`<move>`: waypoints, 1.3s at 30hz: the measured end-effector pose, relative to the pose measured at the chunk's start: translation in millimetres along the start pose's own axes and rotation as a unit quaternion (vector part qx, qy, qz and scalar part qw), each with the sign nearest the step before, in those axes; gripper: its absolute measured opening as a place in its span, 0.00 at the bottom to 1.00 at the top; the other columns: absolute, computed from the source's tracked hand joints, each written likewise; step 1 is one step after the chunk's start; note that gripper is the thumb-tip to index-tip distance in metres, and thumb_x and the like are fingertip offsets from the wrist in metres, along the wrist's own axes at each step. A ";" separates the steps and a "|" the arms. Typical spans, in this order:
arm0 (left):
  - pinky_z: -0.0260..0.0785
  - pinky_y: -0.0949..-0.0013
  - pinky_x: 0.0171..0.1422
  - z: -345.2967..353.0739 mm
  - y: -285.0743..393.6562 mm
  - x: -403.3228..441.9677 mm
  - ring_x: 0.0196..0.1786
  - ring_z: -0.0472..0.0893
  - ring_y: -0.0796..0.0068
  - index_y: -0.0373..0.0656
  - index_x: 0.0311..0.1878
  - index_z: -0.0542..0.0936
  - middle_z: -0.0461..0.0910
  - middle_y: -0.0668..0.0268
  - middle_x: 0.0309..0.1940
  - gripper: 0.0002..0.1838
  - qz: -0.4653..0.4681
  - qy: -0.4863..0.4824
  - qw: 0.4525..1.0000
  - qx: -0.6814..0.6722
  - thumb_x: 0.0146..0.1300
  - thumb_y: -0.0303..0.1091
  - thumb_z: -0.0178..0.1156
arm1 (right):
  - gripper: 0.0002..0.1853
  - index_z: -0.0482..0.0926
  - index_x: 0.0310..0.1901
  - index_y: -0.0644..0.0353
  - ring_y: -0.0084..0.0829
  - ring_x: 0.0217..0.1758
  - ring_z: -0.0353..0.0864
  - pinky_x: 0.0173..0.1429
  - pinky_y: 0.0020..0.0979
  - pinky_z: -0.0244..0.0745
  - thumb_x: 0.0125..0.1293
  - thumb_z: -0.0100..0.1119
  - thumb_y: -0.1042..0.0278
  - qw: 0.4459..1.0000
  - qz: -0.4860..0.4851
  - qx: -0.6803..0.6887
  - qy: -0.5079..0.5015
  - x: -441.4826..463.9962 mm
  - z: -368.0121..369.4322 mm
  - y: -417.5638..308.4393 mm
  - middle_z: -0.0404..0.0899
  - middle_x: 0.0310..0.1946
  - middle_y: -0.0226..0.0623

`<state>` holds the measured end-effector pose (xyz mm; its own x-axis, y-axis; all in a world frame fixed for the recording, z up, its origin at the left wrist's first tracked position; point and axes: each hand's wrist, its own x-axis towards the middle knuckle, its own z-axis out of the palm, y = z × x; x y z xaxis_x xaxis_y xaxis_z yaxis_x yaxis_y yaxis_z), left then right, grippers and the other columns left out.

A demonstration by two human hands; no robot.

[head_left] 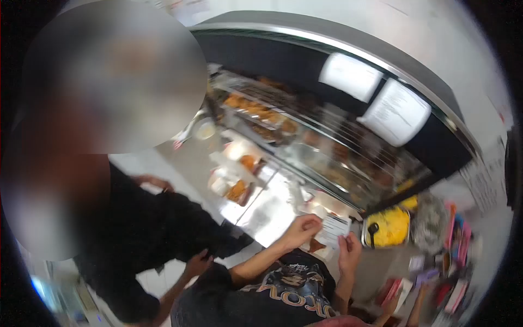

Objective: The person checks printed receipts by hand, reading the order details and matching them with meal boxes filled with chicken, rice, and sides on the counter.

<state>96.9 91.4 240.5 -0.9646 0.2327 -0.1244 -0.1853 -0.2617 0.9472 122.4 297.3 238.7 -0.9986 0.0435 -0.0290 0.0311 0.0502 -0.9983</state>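
A printed paper slip (334,229) is stretched between my two hands, above the counter edge. My left hand (303,231) is closed in a pinch at the slip's left side. The fingers of my right hand (350,249) are closed on its lower right edge. Under the slip, a brown piece of food (316,246) lies on white paper, partly covered. Two open boxes with fried food, a nearer one (236,191) and a farther one (248,162), stand on the shiny counter (267,210) to the left.
Behind the counter is a glass display case (327,147) with fried food and posted sheets (396,111). A yellow food tray (393,226) with a black spoon stands right, beside a plastic bag (430,224). A person in black (131,229) stands left; another person's hands (388,313) are at lower right.
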 end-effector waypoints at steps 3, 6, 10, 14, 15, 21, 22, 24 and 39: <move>0.68 0.80 0.41 4.3 -8.8 -0.6 0.37 0.76 0.87 0.38 0.40 0.78 0.79 0.73 0.33 0.04 0.080 0.012 0.997 -0.009 0.69 0.28 0.62 | 0.05 0.77 0.42 0.67 0.22 0.40 0.77 0.46 0.26 0.72 0.73 0.55 0.73 1.000 -0.014 -0.022 0.004 -4.3 -1.4 2.4 0.80 0.37 0.33; 0.71 0.77 0.43 3.5 -17.7 0.5 0.38 0.78 0.84 0.38 0.41 0.79 0.80 0.71 0.34 0.05 0.086 -0.001 0.996 -0.017 0.69 0.29 0.62 | 0.07 0.75 0.44 0.68 0.24 0.43 0.77 0.49 0.28 0.73 0.74 0.53 0.72 0.999 -0.013 0.021 0.020 -4.0 1.1 2.6 0.80 0.39 0.37; 0.74 0.70 0.46 -12.1 -13.7 -21.6 0.38 0.81 0.76 0.38 0.44 0.79 0.83 0.67 0.35 0.08 0.053 0.071 0.988 0.128 0.68 0.32 0.63 | 0.08 0.73 0.43 0.69 0.27 0.45 0.77 0.52 0.31 0.73 0.75 0.50 0.70 0.999 0.009 0.038 0.017 -0.7 -15.0 13.9 0.80 0.42 0.42; 0.75 0.63 0.47 -84.7 -110.2 -77.1 0.41 0.83 0.70 0.38 0.48 0.80 0.84 0.56 0.38 0.17 -0.012 0.191 0.932 0.308 0.65 0.42 0.65 | 0.09 0.72 0.46 0.66 0.25 0.45 0.77 0.49 0.29 0.73 0.76 0.52 0.68 0.999 0.015 0.038 0.018 4.8 -29.8 25.3 0.80 0.44 0.39; 0.76 0.62 0.47 -90.6 -112.9 -101.7 0.41 0.84 0.65 0.39 0.44 0.80 0.84 0.54 0.36 0.16 -0.054 0.227 0.919 0.318 0.63 0.42 0.66 | 0.09 0.73 0.48 0.65 0.24 0.45 0.78 0.47 0.28 0.73 0.76 0.52 0.67 0.999 0.013 0.038 0.017 5.4 -32.4 24.4 0.80 0.45 0.37; 0.76 0.55 0.52 -145.3 -279.4 -213.0 0.44 0.85 0.52 0.39 0.44 0.83 0.85 0.51 0.39 0.25 -0.336 0.371 0.813 0.297 0.60 0.55 0.63 | 0.09 0.73 0.48 0.64 0.26 0.47 0.78 0.48 0.29 0.74 0.76 0.53 0.67 0.996 0.042 0.042 0.066 13.9 -49.4 52.5 0.79 0.45 0.37; 0.76 0.54 0.53 -152.9 -317.8 -231.4 0.45 0.85 0.50 0.39 0.45 0.83 0.85 0.50 0.40 0.24 -0.355 0.363 0.806 0.304 0.60 0.54 0.62 | 0.09 0.73 0.49 0.64 0.26 0.47 0.78 0.48 0.29 0.74 0.76 0.53 0.67 0.995 0.054 0.030 0.074 11.9 -48.3 49.8 0.79 0.46 0.37; 0.75 0.52 0.54 -175.0 -374.2 -252.0 0.47 0.85 0.48 0.40 0.45 0.83 0.85 0.49 0.42 0.23 -0.386 0.339 0.794 0.324 0.60 0.52 0.61 | 0.09 0.73 0.49 0.64 0.26 0.48 0.79 0.48 0.29 0.74 0.76 0.53 0.68 0.992 0.075 0.006 0.099 8.4 -42.5 36.0 0.79 0.46 0.37; 0.64 0.63 0.69 -51.6 4.2 14.1 0.60 0.75 0.65 0.34 0.71 0.66 0.74 0.56 0.61 0.34 -0.013 -0.191 0.979 0.077 0.76 0.56 0.47 | 0.09 0.80 0.42 0.65 0.14 0.33 0.70 0.37 0.22 0.67 0.70 0.62 0.67 0.999 -0.043 -0.003 0.016 -16.2 29.3 -55.9 0.76 0.29 0.26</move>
<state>72.9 45.2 227.5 -0.8141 0.5780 -0.0569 -0.1495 -0.1140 0.9822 135.6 264.6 293.5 -0.9957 0.0715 0.0592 -0.0548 0.0617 -0.9966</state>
